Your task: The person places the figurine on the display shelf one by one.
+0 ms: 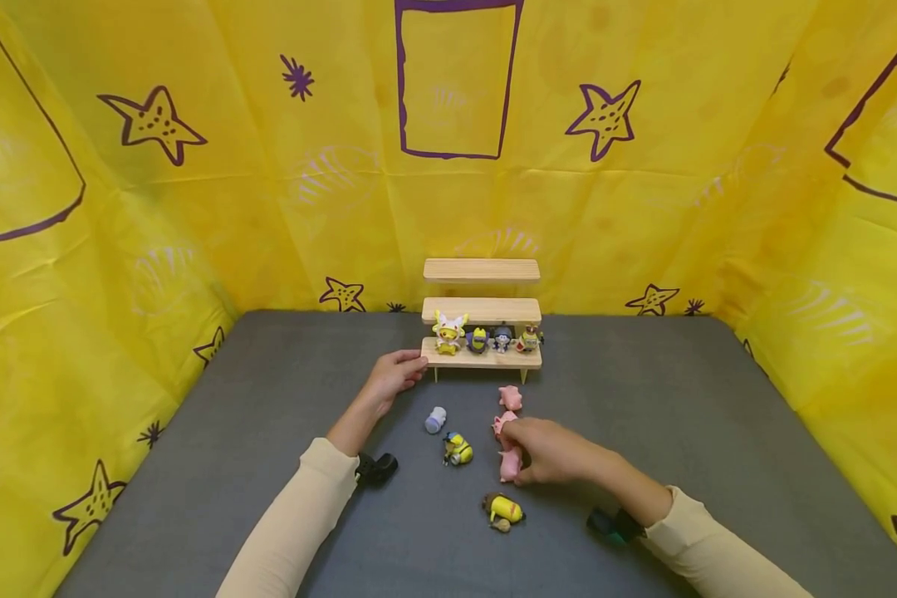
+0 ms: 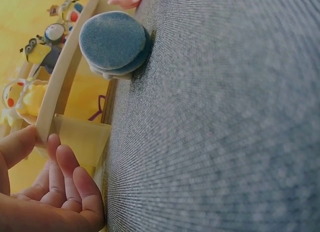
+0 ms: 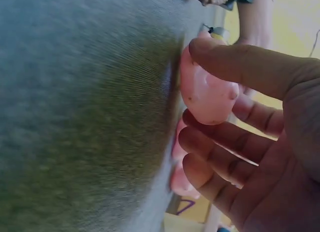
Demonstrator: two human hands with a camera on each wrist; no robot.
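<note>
My left hand (image 1: pixel 394 380) pinches the left end of the lowest step of a wooden display shelf (image 1: pixel 482 267), its thumb on the edge in the left wrist view. My right hand (image 1: pixel 556 453) holds a pink pig figure (image 3: pixel 212 100) between thumb and fingers, low over the grey table. Two more pink pig figures, one (image 1: pixel 505 421) by my fingers and one (image 1: pixel 511 398) farther back, form a row toward the shelf. On the lowest step stand several figures: a white-eared yellow one (image 1: pixel 448 334), a minion (image 1: pixel 477 340), a dark-hatted one (image 1: pixel 502 338) and another yellow one (image 1: pixel 528 339).
A small white and blue figure (image 1: pixel 435 419) lies in front of the shelf. Nearer me are a blue-topped minion figure (image 1: pixel 459 449) and a brown-haired minion figure (image 1: pixel 505 508) lying down. Yellow cloth (image 1: pixel 448 216) walls the grey table (image 1: pixel 314 349) at the back and sides.
</note>
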